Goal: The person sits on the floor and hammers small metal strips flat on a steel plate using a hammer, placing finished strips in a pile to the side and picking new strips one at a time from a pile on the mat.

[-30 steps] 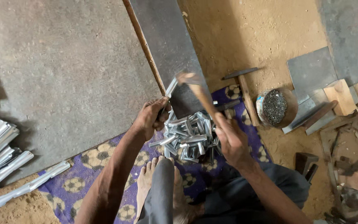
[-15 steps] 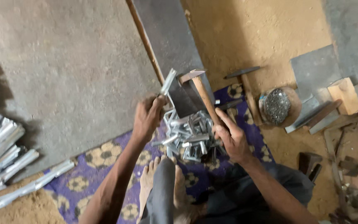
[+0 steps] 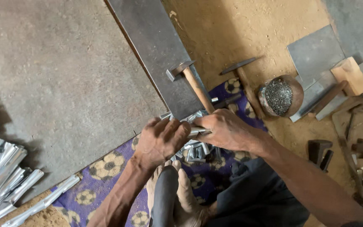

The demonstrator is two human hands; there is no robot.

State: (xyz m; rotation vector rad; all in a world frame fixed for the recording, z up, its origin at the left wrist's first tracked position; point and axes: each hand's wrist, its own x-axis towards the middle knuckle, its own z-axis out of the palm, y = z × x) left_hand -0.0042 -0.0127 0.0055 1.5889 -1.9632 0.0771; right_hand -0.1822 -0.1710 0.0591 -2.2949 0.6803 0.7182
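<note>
My left hand [image 3: 162, 141] and my right hand [image 3: 225, 130] meet at the near end of a long dark steel plate [image 3: 148, 42]. Together they pinch a small bent shiny metal piece [image 3: 198, 131]. Under the hands lies a pile of similar small metal pieces [image 3: 194, 150]. A wooden-handled hammer [image 3: 194, 84] rests on the plate with its head away from me. The end of its handle reaches my right hand's fingers, and I cannot tell whether they touch it.
A second hammer [image 3: 240, 67] lies on the dirt beside a round bowl of tiny metal bits [image 3: 280, 96]. Long shiny strips [image 3: 1, 180] are heaped at the left. A purple ball-patterned mat [image 3: 106, 168] and my bare foot [image 3: 181, 193] are below. A wooden block [image 3: 349, 75] and tools lie at the right.
My right hand has lowered the hammer onto the steel plate. Both hands have come together on one small metal piece above the pile.
</note>
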